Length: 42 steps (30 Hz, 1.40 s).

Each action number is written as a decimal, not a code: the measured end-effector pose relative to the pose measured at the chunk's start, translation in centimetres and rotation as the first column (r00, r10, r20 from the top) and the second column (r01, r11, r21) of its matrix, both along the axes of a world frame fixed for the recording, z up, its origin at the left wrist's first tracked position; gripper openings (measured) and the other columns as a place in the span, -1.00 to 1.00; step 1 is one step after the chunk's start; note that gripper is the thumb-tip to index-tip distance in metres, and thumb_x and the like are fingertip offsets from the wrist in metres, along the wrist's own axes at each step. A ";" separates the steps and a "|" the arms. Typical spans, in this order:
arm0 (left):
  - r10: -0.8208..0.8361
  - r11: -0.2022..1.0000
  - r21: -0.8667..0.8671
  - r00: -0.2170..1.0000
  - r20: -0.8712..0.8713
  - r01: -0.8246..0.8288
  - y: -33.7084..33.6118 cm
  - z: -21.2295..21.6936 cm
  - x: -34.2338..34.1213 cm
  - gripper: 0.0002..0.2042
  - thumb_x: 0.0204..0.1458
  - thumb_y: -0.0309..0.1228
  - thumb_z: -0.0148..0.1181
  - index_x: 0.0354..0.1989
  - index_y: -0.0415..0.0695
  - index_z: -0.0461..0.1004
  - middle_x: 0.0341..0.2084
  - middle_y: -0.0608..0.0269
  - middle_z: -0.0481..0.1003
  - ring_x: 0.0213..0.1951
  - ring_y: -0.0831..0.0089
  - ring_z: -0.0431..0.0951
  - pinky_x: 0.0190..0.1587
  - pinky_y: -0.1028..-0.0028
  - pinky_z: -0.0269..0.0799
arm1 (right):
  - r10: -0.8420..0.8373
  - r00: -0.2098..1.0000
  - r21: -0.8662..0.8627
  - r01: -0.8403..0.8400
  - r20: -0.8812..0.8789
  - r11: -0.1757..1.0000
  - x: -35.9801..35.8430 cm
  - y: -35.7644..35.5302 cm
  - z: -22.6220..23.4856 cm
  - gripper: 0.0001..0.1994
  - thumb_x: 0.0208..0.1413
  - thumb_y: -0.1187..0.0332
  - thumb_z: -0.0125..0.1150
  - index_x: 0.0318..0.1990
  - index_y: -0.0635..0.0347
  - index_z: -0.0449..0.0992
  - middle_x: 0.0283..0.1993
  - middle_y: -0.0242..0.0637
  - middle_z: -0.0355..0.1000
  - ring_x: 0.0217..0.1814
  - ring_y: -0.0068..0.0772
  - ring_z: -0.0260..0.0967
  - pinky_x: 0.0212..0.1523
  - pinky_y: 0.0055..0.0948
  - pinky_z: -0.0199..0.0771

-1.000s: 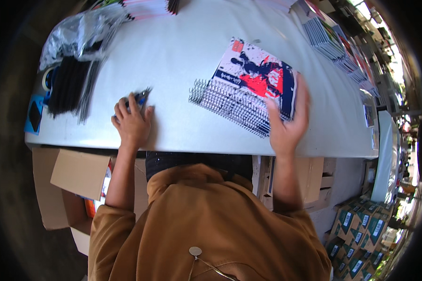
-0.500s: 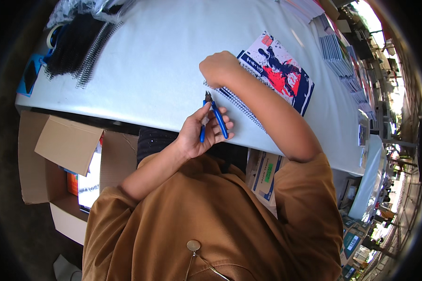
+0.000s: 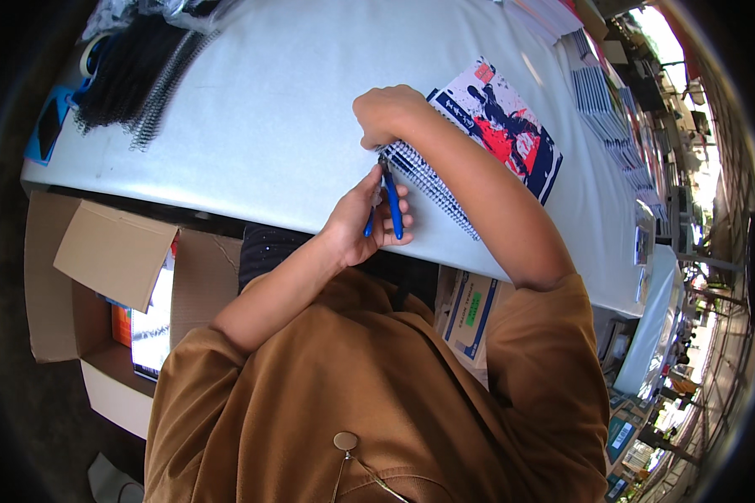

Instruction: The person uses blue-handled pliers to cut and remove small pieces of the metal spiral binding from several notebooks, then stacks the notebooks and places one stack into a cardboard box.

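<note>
A pair of blue-handled wire cutters (image 3: 396,210) is in my left hand (image 3: 362,220), its jaws up against the spiral-bound edge just below my right hand (image 3: 384,116). That right hand is curled closed at the corner of a spiral-bound notebook (image 3: 499,126) with a white, red and dark blue cover; what its fingers hold is hidden. The coil binding (image 3: 434,191) runs down the notebook's near edge, partly behind my right forearm.
Black coil bindings (image 3: 143,80) lie bundled at the table's far left, beside a blue box (image 3: 49,126) and a tape roll (image 3: 95,55). Stacked notebooks (image 3: 602,101) line the right side. An open cardboard box (image 3: 54,277) stands below the table at left.
My left hand has raised the wire cutters to the coil's end, and their handles have drawn closer together. My right hand has shifted slightly up and left.
</note>
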<state>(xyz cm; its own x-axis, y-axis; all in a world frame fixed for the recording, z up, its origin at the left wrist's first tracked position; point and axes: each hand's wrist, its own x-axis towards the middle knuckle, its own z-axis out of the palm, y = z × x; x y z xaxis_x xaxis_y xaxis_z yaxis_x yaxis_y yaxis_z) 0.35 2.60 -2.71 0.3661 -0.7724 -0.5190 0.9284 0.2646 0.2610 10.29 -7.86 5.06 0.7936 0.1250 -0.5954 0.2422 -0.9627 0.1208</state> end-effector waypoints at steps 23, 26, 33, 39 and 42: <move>-0.101 0.987 0.143 0.981 0.167 0.077 0.1 2.4 0.5 -0.53 0.21 0.06 -0.36 -0.22 -0.12 0.31 -0.52 0.30 0.31 -0.53 0.45 0.33 -0.45 0.43 0.34 | -0.025 0.999 0.228 0.033 -0.040 0.973 1.7 -1.7 -2.0 -0.90 -0.22 0.55 0.27 -0.46 0.31 0.56 -0.43 -0.07 0.51 -0.37 -0.20 0.48 -0.34 -0.32 0.44; -0.137 0.986 0.120 0.966 0.222 0.112 0.8 0.6 1.2 -0.50 0.20 0.06 -0.38 -0.16 -0.15 0.31 -0.45 0.21 0.37 -0.41 0.37 0.42 -0.32 0.34 0.41 | -0.026 0.999 0.232 0.035 -0.041 0.972 1.7 -1.7 -2.0 -0.91 -0.23 0.57 0.26 -0.47 0.30 0.57 -0.43 -0.09 0.52 -0.38 -0.21 0.48 -0.34 -0.33 0.44; -0.136 0.986 0.128 0.968 0.209 0.111 0.5 2.6 0.6 -0.52 0.20 0.07 -0.37 -0.24 -0.12 0.30 -0.53 0.30 0.30 -0.52 0.48 0.34 -0.47 0.45 0.32 | -0.033 0.999 0.245 0.039 -0.031 0.969 1.7 -1.6 -1.6 -0.93 -0.23 0.57 0.26 -0.50 0.28 0.57 -0.44 -0.11 0.52 -0.38 -0.23 0.48 -0.34 -0.35 0.44; -0.191 0.981 0.087 0.928 0.320 0.172 1.3 0.9 1.6 -0.45 0.20 0.08 -0.40 -0.12 -0.19 0.32 -0.39 0.15 0.43 -0.29 0.32 0.51 -0.26 0.33 0.48 | -0.030 0.999 0.215 0.035 -0.024 0.976 1.6 -1.2 -1.1 -0.94 -0.21 0.56 0.23 -0.50 0.27 0.58 -0.43 -0.13 0.52 -0.37 -0.24 0.48 -0.34 -0.35 0.44; -0.272 0.952 0.239 0.888 0.372 0.192 1.7 1.7 1.1 -0.43 0.20 0.08 -0.42 -0.05 -0.21 0.30 -0.26 0.06 0.45 -0.14 0.24 0.52 -0.13 0.28 0.47 | -0.031 1.000 0.205 0.031 -0.002 0.978 1.8 -1.3 -1.0 -0.92 -0.19 0.51 0.22 -0.47 0.25 0.58 -0.39 -0.14 0.53 -0.33 -0.24 0.48 -0.32 -0.34 0.44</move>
<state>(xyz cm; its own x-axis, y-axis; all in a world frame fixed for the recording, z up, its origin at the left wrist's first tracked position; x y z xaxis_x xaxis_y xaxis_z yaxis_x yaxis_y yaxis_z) 1.48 4.32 -1.00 0.3943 -0.7615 -0.5143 0.7653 -0.0377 0.6425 12.09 -9.20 4.08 0.7994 0.2198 -0.5592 0.2122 -0.9740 -0.0794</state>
